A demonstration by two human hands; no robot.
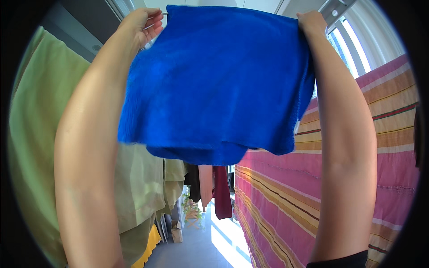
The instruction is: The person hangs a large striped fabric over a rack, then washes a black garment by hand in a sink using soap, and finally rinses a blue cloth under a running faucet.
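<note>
A blue plush cloth (223, 80), towel-like and folded over along its top, hangs high in front of me between my raised arms. My left hand (146, 26) is just left of its upper left corner, fingers curled around a thin pale rod (164, 14) that runs toward the cloth; a small gap shows between the fingers and the fabric. At the upper right corner my right hand (311, 21) is closed on the cloth's edge, its fingertips partly hidden. The lower hem hangs loose and uneven, with a small white label (297, 127) on the right side.
A light green sheet (44, 111) hangs along the left, a pink and orange striped one (277, 187) along the right. Farther back hang dark, pink and maroon garments (222, 192). Below are a yellow cloth (151, 241), a cardboard box (177, 232) and sunlit grey floor (192, 254).
</note>
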